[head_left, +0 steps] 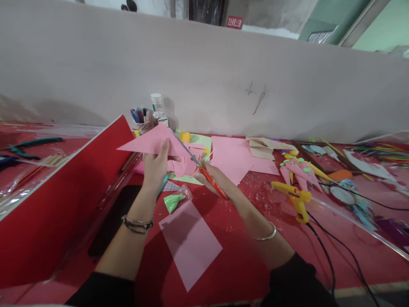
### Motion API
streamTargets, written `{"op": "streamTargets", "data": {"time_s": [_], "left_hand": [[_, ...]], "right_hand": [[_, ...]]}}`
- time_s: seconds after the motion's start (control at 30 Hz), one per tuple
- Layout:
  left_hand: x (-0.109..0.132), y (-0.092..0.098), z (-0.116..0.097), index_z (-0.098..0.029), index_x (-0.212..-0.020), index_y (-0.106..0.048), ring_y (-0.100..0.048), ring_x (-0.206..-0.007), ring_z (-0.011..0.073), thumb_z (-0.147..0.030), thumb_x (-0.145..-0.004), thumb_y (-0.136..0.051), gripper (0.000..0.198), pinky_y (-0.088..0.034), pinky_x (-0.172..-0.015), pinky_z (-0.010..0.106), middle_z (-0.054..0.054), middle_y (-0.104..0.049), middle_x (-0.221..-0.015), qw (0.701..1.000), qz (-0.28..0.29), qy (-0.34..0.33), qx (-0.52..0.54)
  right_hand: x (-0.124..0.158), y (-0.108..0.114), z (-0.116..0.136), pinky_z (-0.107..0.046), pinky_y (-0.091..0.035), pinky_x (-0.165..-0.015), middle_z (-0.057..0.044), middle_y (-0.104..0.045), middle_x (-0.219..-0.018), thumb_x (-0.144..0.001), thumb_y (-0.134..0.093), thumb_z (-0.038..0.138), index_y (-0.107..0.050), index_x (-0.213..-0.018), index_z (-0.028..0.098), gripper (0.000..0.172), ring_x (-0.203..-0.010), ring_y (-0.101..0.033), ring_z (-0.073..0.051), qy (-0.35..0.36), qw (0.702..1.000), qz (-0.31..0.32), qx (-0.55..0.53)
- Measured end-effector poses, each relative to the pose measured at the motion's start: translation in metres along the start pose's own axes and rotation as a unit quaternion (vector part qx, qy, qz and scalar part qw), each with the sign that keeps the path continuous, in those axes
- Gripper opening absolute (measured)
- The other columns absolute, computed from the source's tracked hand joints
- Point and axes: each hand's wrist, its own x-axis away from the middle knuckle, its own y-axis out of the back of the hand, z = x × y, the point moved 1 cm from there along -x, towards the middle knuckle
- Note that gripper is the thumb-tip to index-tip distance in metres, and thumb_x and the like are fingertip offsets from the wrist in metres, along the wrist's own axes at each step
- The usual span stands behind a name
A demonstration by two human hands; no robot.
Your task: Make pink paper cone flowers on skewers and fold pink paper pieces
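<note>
Pink paper [153,143] — a flat, matte triangle — we are gripping with our left hand [156,166], while our right hand [212,177] is clasping orange-handled scissors [204,170] — steel blades slicing its edge

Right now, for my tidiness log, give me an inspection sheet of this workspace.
Surface: red tabletop, flecked with paper scraps.
Job's things: pink triangular paper sheet; orange-handled metal scissors at its edge.
Clutter: pink rectangular paper sheet, yellow plastic glue gun, pink paper cones, cup of pens.
Grips: left hand holds the triangle; right hand holds the scissors.
Cables: black cables trail from the glue gun.
Surroundings: beige partition wall behind; red board at left.
</note>
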Motion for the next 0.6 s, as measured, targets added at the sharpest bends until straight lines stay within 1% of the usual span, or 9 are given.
{"op": "streamTargets", "data": {"time_s": [0.2, 0.3, 0.4, 0.53, 0.6], "left_hand": [[0.0007, 0.0019, -0.0026, -0.018, -0.072, -0.054, -0.056, -0.040, 0.0129, -0.044, -0.070, -0.053, 0.026, -0.045, -0.037, 0.024, 0.002, -0.059, -0.069, 0.999, 0.003, -0.008, -0.047], [0.0012, 0.0022, -0.0028, -0.018, -0.072, -0.056, -0.055, -0.038, 0.0121, -0.042, -0.072, -0.051, 0.025, -0.049, -0.043, 0.026, 0.002, -0.059, -0.069, 0.997, 0.005, -0.021, -0.071], [0.0009, 0.0018, -0.0016, -0.018, -0.068, -0.056, -0.054, -0.036, 0.0116, -0.042, -0.072, -0.051, 0.025, -0.050, -0.048, 0.028, 0.001, -0.058, -0.065, 0.996, 0.004, -0.031, -0.080], [0.0005, 0.0002, 0.0010, -0.018, -0.071, -0.056, -0.054, -0.037, 0.0120, -0.044, -0.070, -0.052, 0.027, -0.047, -0.040, 0.027, 0.002, -0.058, -0.070, 0.998, 0.011, -0.027, -0.053], [0.0004, -0.0003, 0.0020, -0.018, -0.072, -0.055, -0.053, -0.037, 0.0120, -0.045, -0.069, -0.053, 0.027, -0.045, -0.038, 0.026, 0.001, -0.057, -0.067, 0.998, 0.014, -0.024, -0.053]], "right_hand": [[0.0001, 0.0010, 0.0001, -0.026, -0.038, -0.060, 0.001, -0.045, -0.067, -0.080, -0.037, 0.044, -0.033, -0.072, 0.020, 0.026, -0.059, -0.043, -0.011, 0.005, 1.000, -0.006, 0.014], [0.0002, 0.0022, 0.0018, -0.026, -0.038, -0.060, 0.000, -0.046, -0.067, -0.080, -0.037, 0.040, -0.034, -0.072, 0.020, 0.023, -0.060, -0.043, -0.012, 0.000, 1.000, -0.005, 0.027], [-0.0001, 0.0028, 0.0026, -0.027, -0.038, -0.062, -0.001, -0.047, -0.069, -0.081, -0.037, 0.039, -0.034, -0.070, 0.019, 0.022, -0.062, -0.044, -0.012, -0.004, 1.000, -0.004, 0.026], [-0.0005, 0.0020, 0.0016, -0.025, -0.037, -0.061, 0.000, -0.043, -0.067, -0.081, -0.035, 0.039, -0.031, -0.069, 0.020, 0.023, -0.060, -0.042, -0.012, -0.003, 1.000, -0.008, 0.023], [-0.0001, 0.0014, 0.0016, -0.025, -0.036, -0.060, 0.001, -0.041, -0.066, -0.081, -0.034, 0.040, -0.031, -0.068, 0.020, 0.024, -0.059, -0.040, -0.011, 0.000, 1.000, -0.009, 0.018]]}}
